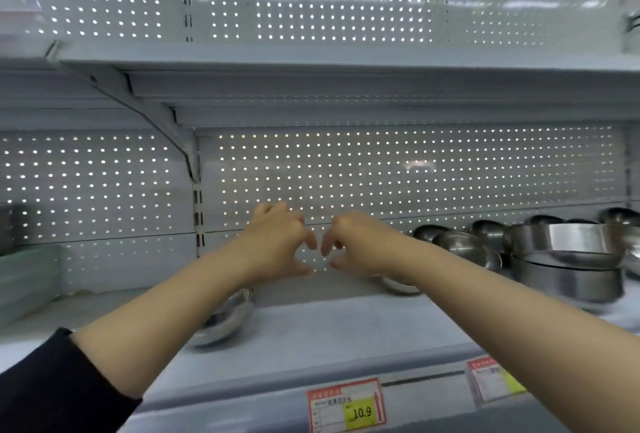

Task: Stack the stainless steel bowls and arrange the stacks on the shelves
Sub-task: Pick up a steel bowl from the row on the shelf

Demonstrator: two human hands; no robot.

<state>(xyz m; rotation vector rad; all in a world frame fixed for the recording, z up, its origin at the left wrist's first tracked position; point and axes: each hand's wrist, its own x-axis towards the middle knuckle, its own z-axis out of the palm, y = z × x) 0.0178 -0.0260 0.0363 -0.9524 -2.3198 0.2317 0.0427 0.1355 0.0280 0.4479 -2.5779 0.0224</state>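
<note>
Both hands, left (277,242) and right (353,245), hover over the shelf (346,328), fingers loosely curled, each grip empty. I judge we're between stacks. Next, I'd reach for the loose bowl (225,318) under my left wrist.

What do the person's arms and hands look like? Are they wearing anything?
Both arms are bare from the elbow down. The left arm has a dark navy sleeve pushed up near the elbow. The left hand and right hand wear no gloves; no rings or watch show.
</note>
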